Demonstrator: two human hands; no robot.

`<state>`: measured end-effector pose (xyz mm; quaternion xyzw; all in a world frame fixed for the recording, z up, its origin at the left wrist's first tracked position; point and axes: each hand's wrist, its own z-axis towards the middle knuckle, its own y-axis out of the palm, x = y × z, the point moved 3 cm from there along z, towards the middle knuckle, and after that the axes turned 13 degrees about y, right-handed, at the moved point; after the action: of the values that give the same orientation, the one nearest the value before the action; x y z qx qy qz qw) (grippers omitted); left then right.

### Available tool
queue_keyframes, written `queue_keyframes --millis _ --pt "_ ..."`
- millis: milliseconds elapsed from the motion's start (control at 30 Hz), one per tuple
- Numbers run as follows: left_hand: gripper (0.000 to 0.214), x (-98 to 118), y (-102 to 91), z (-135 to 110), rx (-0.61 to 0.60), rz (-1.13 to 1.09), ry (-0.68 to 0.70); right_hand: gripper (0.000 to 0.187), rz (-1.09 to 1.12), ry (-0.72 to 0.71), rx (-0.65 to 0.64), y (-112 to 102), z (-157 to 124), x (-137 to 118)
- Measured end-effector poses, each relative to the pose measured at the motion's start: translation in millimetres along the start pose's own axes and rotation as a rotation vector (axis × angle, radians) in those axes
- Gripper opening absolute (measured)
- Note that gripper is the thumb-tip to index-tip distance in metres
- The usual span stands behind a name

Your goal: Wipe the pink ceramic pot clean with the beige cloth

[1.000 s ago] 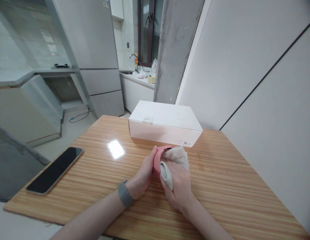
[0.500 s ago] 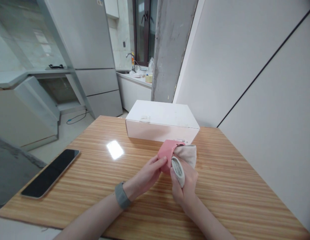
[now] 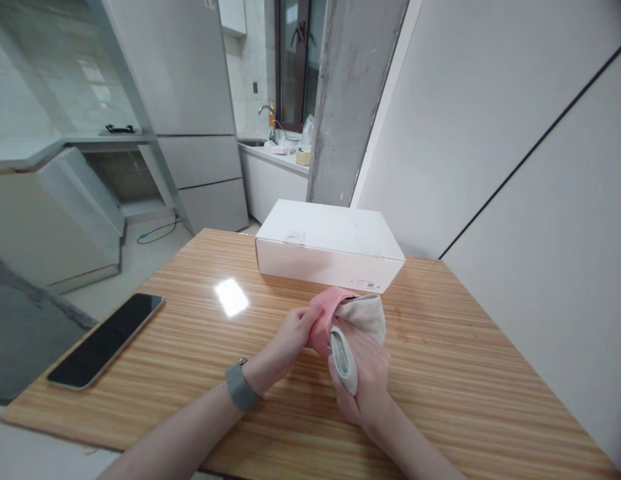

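A pink container [image 3: 321, 328], shaped like a cup or small bowl, lies tipped with its opening facing right and toward me. My left hand [image 3: 291, 339] grips it from the left, thumb on top. In my right hand [image 3: 364, 373] is a folded light-grey cloth [image 3: 369, 315], wrapped around the fingers. Part of the cloth and the fingertips reach into the opening, where they are hidden. One rolled end of the cloth sticks out beside the right thumb. Both hands are held over the wooden table [image 3: 440, 373], in front of a white box.
The closed white box [image 3: 330, 230] sits toward the table's far edge, just beyond the hands. At the left edge lies a black-screened phone [image 3: 107, 340]. A white wall [image 3: 515, 167] rises on the right; a fridge [image 3: 195, 153] and a sink counter [image 3: 275, 157] stand behind.
Both hands, with the pink container and the cloth, have shifted slightly left and toward me. The container's opening is turned a little differently. The camera view has shifted slightly too.
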<state>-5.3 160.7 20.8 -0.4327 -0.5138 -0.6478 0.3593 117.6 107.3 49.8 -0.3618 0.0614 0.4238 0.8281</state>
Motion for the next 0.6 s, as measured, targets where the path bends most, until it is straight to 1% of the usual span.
queue_keyframes --millis 100,167,233,267,333,400,467,533,600 --pt "0.052 2.2 5.1 -0.9 -0.027 -0.101 0.0 0.038 -0.031 0.011 -0.021 0.9 3.5 1.8" --pt "0.054 0.9 10.6 -3.4 -0.094 -0.195 -0.059 0.035 -0.06 0.023 -0.009 -0.4 6.3 4.4" --pt "0.056 -1.0 15.5 -6.8 -0.158 -0.286 -0.119 0.03 -0.074 0.072 0.021 -3.3 8.0 9.3" --pt "0.055 -1.4 17.7 -8.6 -0.184 -0.323 -0.131 0.026 -0.066 0.129 0.042 -5.0 8.3 13.0" --pt "0.049 -1.0 21.6 -11.7 -0.216 -0.37 -0.1 0.022 -0.018 0.297 0.087 -7.5 7.0 21.9" --pt "0.048 -0.3 25.5 -14.5 -0.229 -0.383 -0.046 0.027 0.063 0.483 0.132 -7.4 3.6 29.6" --pt "0.046 -1.1 28.3 -16.3 -0.205 -0.378 -0.009 0.034 0.153 0.611 0.157 -4.3 0.5 32.3" --pt "0.039 -4.1 29.2 -16.9 -0.161 -0.383 -0.003 0.036 0.219 0.666 0.153 -0.7 -0.3 29.5" --pt "0.034 -8.3 27.6 -16.4 -0.116 -0.387 -0.028 0.035 0.236 0.657 0.134 0.7 1.5 23.4"
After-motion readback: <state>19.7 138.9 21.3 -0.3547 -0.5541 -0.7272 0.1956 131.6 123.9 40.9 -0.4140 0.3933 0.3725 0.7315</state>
